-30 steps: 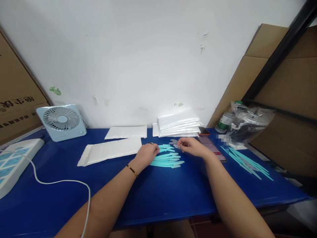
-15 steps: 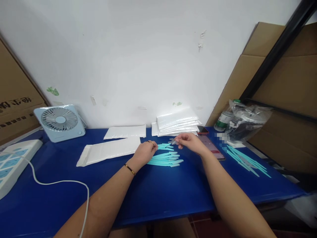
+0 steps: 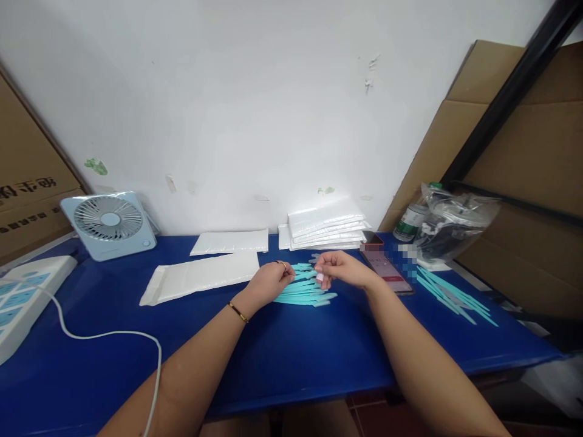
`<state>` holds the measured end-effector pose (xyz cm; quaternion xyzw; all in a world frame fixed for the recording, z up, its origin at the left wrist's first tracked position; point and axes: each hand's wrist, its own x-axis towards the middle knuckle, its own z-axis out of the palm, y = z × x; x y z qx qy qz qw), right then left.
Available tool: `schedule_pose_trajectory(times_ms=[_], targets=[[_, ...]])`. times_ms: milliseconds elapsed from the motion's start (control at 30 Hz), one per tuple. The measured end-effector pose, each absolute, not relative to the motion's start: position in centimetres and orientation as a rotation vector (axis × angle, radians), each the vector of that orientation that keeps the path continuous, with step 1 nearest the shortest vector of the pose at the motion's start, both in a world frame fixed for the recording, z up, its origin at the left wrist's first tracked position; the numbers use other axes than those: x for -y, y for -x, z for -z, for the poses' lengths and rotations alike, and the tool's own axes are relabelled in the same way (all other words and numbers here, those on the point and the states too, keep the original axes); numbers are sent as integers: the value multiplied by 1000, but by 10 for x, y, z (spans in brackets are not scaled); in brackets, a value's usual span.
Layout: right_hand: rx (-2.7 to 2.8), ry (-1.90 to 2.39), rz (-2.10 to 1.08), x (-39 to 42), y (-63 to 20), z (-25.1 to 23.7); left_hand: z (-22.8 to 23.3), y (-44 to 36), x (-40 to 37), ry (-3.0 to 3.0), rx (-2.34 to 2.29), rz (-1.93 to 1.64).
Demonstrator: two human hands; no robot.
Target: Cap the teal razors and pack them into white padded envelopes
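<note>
Between my two hands a slim turquoise eyebrow razor (image 3: pixel 305 275) lies roughly level, just above others like it. My left hand (image 3: pixel 271 282) pinches its left end between thumb and fingers. At the other end, my right hand (image 3: pixel 341 269) closes its thumb and fingertips on the razor's tip; a pale bit shows there, too small to make out. Below them a fanned bunch of turquoise razors (image 3: pixel 307 295) rests on the blue table (image 3: pixel 300 352). Small clear pieces (image 3: pixel 314 258) lie just behind my right fingertips.
White padded mailers (image 3: pixel 204 276) lie at left, with a stack of them (image 3: pixel 325 224) against the wall. A phone (image 3: pixel 389 270) and more turquoise razors (image 3: pixel 455 294) are at right, near a bagged item (image 3: pixel 449 224). A fan (image 3: pixel 112 224) and a power strip (image 3: pixel 34 297) with a cable stand left.
My right hand has moved slightly left and down, from the small clear pieces to the end of the razor in my left hand. My left hand has shifted slightly right and down.
</note>
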<state>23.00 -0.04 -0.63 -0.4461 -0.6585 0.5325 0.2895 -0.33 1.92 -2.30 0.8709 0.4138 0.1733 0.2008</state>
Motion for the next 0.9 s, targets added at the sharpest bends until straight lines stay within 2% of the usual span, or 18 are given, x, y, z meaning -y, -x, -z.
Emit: schedule_pose_trajectory(times_ms=[67,233,300,633,900], targets=[[1869,1289,-1338,-3,-238,9,23,3,-19,-2456,-1110,-417],[1953,1623,-477,-17,-263,23,25,5,-24,-2583,-1317,-518],[1999,1656,-311,-21,-266,28,26,7,-28,-2591,-1446,-528],[2160,1655,-220,-27,-256,36,31,10,-38,-2554,-1485,-535],[1829,1432,-675,-21,-253,27,33,13,-40,-2449,-1460,-688]])
